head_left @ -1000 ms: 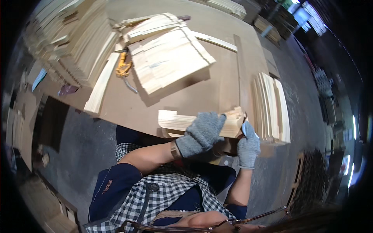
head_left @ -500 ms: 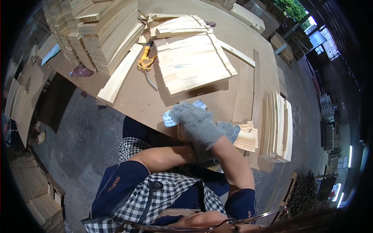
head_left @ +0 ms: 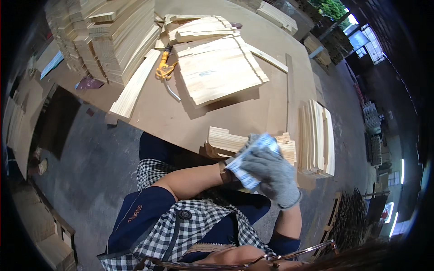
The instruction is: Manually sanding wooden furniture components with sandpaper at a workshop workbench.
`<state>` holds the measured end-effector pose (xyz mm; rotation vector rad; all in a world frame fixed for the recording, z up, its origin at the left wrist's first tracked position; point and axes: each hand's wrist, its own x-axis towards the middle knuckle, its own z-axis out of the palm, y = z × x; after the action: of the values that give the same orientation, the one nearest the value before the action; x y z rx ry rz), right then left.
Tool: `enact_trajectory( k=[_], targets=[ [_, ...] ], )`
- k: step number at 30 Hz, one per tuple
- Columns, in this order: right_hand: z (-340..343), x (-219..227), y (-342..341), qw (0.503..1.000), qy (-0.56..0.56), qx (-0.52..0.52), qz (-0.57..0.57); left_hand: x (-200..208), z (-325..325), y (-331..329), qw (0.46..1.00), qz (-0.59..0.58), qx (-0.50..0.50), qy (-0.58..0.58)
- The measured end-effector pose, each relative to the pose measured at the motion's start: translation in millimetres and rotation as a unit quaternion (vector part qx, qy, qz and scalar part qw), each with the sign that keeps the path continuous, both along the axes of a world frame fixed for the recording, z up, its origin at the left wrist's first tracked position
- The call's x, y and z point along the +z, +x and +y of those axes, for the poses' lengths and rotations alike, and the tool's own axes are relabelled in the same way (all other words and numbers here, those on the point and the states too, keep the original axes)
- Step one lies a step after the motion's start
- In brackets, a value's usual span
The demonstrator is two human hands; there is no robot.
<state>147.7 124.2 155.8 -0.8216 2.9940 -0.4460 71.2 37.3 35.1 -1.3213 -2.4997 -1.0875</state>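
Observation:
My right hand, in a grey glove, grips a folded blue-and-white printed sheet that looks like sandpaper. It is over the right part of a small bundle of notched wooden boards at the table's near edge. My left hand reaches in from the left, under the sheet, and holds the boards from the near side; most of its fingers are hidden. Beyond lies a row of flat pale boards with stepped ends. A yellow air blow gun with a bent metal tube rests beside them.
Tall stacks of boards stand at the far left of the brown table, a long loose board next to them. More upright boards are at the right edge. A thin strip runs along the right side.
My right hand has moved right and nearer with the sheet, from the boards' left end to their right part. The notched left end now shows. The view has shifted slightly.

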Motion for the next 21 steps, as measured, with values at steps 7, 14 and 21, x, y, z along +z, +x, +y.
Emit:
enact_trajectory(
  k=[7,14,21],
  targets=[
    [74,-54,109,0.729,-0.368,-0.503,0.283,6,1,-8,0.992,0.117,-0.017,-0.054],
    [92,-86,121,0.713,-0.297,-0.575,0.270,93,-25,-23,0.983,-0.117,-0.126,-0.059],
    [95,-27,71,0.724,-0.299,-0.523,0.336,146,-28,-33,0.850,-0.459,-0.241,-0.097]
  ],
)
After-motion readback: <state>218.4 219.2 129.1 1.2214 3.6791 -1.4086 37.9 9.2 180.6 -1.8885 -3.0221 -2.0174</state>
